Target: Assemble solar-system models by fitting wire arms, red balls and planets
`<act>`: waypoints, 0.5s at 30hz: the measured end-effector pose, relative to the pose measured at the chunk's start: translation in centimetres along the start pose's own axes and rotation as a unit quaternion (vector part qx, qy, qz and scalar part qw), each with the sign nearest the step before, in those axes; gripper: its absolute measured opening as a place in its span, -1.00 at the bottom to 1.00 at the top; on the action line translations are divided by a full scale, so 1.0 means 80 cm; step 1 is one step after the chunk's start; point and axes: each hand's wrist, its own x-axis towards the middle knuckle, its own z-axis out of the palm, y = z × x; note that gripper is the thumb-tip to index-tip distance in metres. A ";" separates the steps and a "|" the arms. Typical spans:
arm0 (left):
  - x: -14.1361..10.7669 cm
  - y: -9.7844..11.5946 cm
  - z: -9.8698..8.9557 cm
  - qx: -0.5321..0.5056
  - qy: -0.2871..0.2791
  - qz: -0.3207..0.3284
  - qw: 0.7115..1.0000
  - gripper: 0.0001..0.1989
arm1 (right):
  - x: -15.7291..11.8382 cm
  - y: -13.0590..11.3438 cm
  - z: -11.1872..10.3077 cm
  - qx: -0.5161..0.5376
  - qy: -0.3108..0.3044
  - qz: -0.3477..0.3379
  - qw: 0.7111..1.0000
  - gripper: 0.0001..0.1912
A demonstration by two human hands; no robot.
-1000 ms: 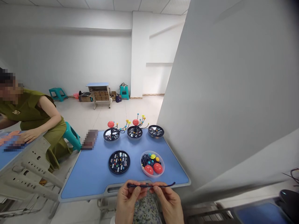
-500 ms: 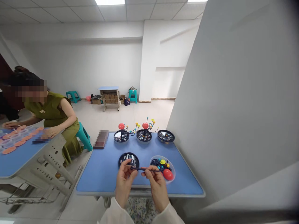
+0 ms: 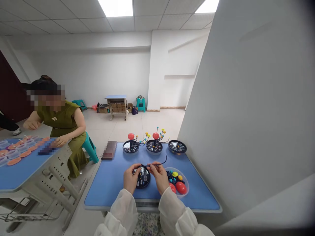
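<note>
**Thin dark rod pinched btwn both hands over desk**

L hand & R hand both closed, fingertips gripping thin dark rod. Rod's held above blue desk, nr middle of its near half, partly over black disc; clear tub w/ loose parts sits to R, twd near R corner. Step in hand, my read: handling/fitting the rod btwn fingertips; can't tell if 1 pc or 2 joined. Next move prob. calls for steady L pinch, small R adjustment, bent tip kept free. Long axis approx. parallel to near edge, R side slightly raised; bent end points R, then hooks up. L end's hidden by fingers.
</note>
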 end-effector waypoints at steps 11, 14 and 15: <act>0.004 -0.001 -0.002 0.011 -0.032 0.020 0.999 -0.83 | 0.018 0.022 0.013 -0.030 -0.022 0.063 0.997 -0.54; 0.006 -0.005 -0.002 0.028 -0.036 0.027 0.999 -0.81 | 0.022 0.030 0.016 -0.041 -0.023 0.075 0.996 -0.56; 0.006 -0.007 -0.002 0.034 -0.037 0.030 0.998 -0.80 | 0.023 0.032 0.016 -0.046 -0.024 0.078 0.996 -0.57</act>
